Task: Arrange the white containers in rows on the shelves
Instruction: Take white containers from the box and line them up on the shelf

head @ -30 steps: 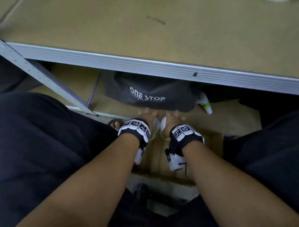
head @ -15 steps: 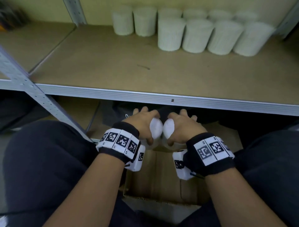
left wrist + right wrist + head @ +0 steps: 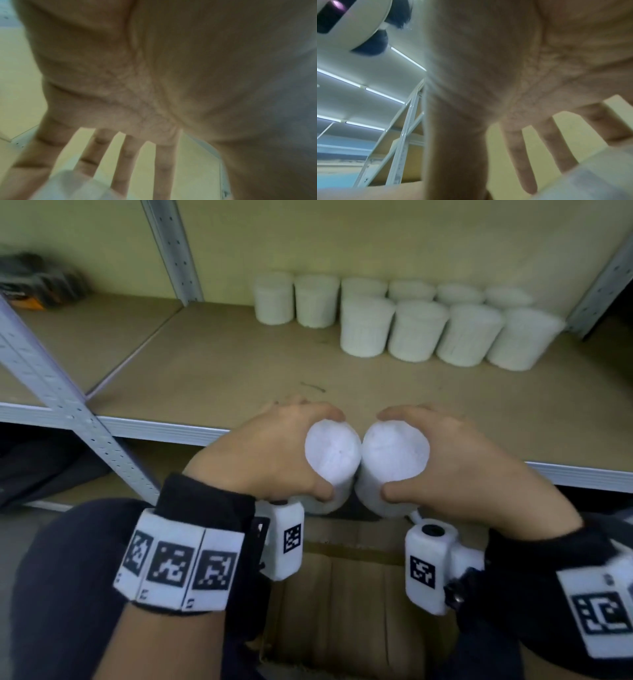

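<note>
Hands each wrapped round one white cylindrical plastic container, carried side by side at the shelf's front edge.

Left hand (image 3: pixel 267 453) grips the left container (image 3: pixel 330 453); right hand (image 3: pixel 455 463) grips the right container (image 3: pixel 394 453), the two touching. They look light, stiff and smooth, best clasped round the wall. Compared with half a second ago both sit higher, over the brown board shelf (image 3: pixel 239 364); the shelved white containers (image 3: pixel 418 330) stand at 1 o'clock.

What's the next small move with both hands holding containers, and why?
Probably carry both forward over the shelf: left hand and right hand each grip a white container at the shelf's front edge, and the front row has free space on its left.
</note>
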`<state>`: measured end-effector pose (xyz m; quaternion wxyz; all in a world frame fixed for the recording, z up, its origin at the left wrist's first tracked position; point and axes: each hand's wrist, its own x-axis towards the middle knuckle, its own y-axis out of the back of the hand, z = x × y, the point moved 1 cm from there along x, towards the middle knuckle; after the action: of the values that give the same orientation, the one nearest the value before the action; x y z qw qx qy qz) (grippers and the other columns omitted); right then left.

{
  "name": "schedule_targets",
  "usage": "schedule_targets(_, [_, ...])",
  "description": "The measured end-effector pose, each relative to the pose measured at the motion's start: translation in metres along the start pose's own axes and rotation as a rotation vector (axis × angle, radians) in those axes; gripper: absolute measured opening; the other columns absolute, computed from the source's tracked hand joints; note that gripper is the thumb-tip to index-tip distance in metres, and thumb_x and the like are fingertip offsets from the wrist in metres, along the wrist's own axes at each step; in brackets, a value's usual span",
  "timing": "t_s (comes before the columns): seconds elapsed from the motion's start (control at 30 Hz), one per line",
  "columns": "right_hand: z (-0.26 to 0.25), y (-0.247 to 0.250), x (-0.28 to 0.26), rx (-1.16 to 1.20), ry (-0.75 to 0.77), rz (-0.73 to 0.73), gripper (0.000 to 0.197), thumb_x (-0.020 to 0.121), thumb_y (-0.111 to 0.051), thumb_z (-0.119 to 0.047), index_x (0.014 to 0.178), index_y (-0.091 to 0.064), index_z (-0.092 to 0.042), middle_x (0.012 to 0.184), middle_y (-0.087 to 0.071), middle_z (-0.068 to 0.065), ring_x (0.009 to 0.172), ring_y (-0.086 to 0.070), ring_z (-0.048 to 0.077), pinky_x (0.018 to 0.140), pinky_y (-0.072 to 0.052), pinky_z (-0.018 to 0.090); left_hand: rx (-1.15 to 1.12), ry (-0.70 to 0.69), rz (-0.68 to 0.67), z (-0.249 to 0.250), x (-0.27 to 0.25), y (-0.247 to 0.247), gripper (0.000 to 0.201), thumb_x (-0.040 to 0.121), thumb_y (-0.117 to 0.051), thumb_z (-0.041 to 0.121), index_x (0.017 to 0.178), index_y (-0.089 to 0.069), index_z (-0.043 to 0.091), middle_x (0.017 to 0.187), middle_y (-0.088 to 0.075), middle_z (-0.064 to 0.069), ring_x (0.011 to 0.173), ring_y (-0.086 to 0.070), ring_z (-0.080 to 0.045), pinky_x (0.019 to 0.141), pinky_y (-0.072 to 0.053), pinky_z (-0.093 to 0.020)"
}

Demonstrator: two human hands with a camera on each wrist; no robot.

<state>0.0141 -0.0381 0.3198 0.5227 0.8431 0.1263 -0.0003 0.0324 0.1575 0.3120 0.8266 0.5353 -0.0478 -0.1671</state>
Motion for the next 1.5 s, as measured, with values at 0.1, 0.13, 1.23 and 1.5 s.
schedule_targets(0.1, [0.000,0.005,0.002,0.062,0.056,0.141,0.080,0.047,-0.063,-0.051,0.125,-0.046,-0.049,0.131,-0.043,-0.020,0.123,-0.041,0.020,0.097,-0.037,0.033,-0.040,-0.028,0.118,0.000,0.000,0.010,0.078,0.059,-0.079,0.045,0.127,-0.042,0.048,0.133,-0.040,0.020,0.124,-0.036,-0.011,0.092,-0.029,-0.024])
schedule_targets(0.13, [-0.001,0.006,0.004,0.083,0.064,0.187,0.076,0.050,-0.066,-0.048,0.124,-0.048,-0.047,0.131,-0.043,-0.020,0.122,-0.040,0.020,0.095,-0.034,0.030,-0.055,-0.030,0.157,0.000,0.002,0.011,0.076,0.059,-0.078,0.044,0.127,-0.044,0.047,0.132,-0.041,0.019,0.124,-0.036,-0.012,0.093,-0.024,-0.023])
schedule_targets(1.23, [0.018,0.003,0.057,0.109,0.139,0.431,0.018,0.083,-0.070,-0.025,0.099,-0.076,-0.019,0.105,-0.070,-0.006,0.105,-0.061,0.009,0.084,-0.033,0.011,-0.065,-0.034,0.539,-0.012,0.029,0.000,0.014,0.086,-0.064,0.023,0.098,-0.070,0.025,0.097,-0.059,0.013,0.098,-0.051,-0.006,0.083,-0.030,-0.014])
schedule_targets(1.5, [0.009,0.002,0.082,0.042,0.157,0.404,0.021,0.087,-0.065,-0.024,0.105,-0.073,-0.018,0.113,-0.069,-0.004,0.111,-0.060,0.011,0.086,-0.033,0.011,-0.062,0.036,0.548,-0.018,0.042,0.009,0.014,0.088,-0.063,0.021,0.099,-0.071,0.021,0.105,-0.065,0.006,0.103,-0.055,-0.009,0.081,-0.031,-0.014])
